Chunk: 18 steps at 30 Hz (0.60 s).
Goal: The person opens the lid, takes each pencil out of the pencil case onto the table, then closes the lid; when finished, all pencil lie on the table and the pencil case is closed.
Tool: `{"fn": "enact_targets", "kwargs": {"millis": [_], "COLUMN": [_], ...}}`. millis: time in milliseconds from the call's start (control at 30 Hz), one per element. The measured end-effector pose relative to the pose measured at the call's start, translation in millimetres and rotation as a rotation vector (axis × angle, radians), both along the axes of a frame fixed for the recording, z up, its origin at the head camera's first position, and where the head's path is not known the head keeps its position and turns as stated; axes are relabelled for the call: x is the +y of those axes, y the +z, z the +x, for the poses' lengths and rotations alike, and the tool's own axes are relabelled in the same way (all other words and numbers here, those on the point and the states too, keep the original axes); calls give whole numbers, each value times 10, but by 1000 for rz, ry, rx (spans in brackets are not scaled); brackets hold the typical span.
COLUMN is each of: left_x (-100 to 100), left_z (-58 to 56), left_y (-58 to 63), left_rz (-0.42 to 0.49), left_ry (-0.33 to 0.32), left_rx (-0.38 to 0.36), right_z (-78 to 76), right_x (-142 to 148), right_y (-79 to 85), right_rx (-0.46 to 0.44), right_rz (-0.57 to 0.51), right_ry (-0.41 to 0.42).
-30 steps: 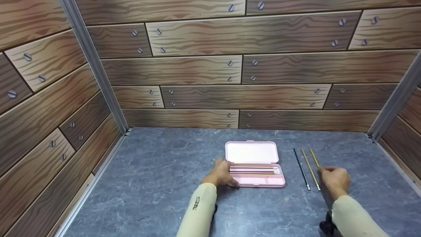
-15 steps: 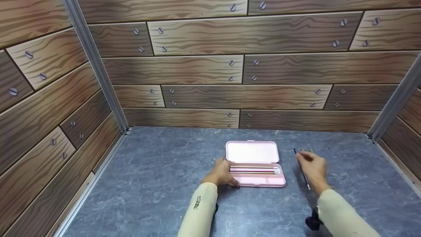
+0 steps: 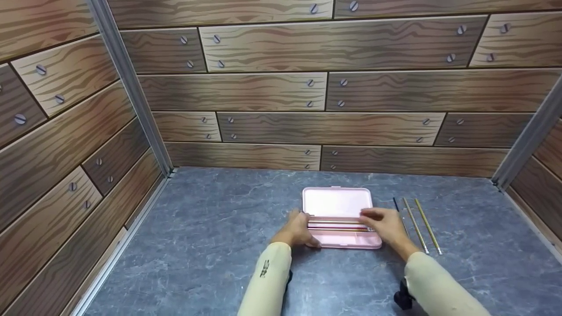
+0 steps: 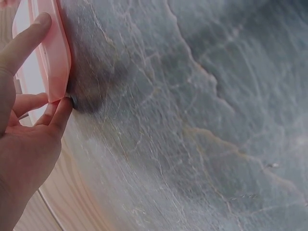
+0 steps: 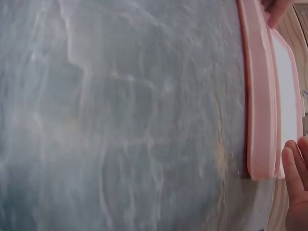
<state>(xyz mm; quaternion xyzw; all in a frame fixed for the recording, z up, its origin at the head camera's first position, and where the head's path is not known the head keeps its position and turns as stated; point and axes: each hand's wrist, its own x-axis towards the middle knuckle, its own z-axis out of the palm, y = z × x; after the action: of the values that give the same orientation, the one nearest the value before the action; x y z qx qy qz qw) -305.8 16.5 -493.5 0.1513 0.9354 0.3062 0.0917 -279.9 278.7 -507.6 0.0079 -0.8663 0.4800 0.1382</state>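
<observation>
A pink pencil case (image 3: 337, 202) lies with its lid folded back. Several pencils (image 3: 334, 229) lie in its rear compartment. My left hand (image 3: 295, 230) grips the case's left end; in the left wrist view its thumb (image 4: 36, 31) lies along the case's front side. My right hand (image 3: 388, 226) is over the case's right end, fingertips by the pencils' ends, with nothing visibly held. The right wrist view shows its fingers (image 5: 291, 168) extended beside the case's end. On the table to the right lie a dark pencil (image 3: 396, 206), a gold pencil (image 3: 414, 221) and a yellow pencil (image 3: 426, 221).
The grey marbled tabletop (image 3: 210, 245) is bounded by a wood-patterned back wall (image 3: 263, 127) and side walls. Metal corner posts (image 3: 131, 83) stand at the back left and right. The right forearm passes just in front of the loose pencils.
My right hand has left the yellow pencil, which stays on the table, and moved left over the loose pencils to the case. The left hand keeps its grip on the case.
</observation>
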Motion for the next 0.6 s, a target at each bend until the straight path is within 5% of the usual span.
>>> {"fn": "enact_targets", "kwargs": {"millis": [333,600], "left_x": [3,6], "left_z": [-16,-16], "left_y": [-2,-11], "left_rz": [0,-12], "left_ry": [-12,14], "left_rx": [15,-7], "right_z": [-3,-18], "right_x": [-140,-180], "right_y": [-84,-96], "right_rx": [-13,-30], "right_rz": [175,193], "right_ry": [110,199]}}
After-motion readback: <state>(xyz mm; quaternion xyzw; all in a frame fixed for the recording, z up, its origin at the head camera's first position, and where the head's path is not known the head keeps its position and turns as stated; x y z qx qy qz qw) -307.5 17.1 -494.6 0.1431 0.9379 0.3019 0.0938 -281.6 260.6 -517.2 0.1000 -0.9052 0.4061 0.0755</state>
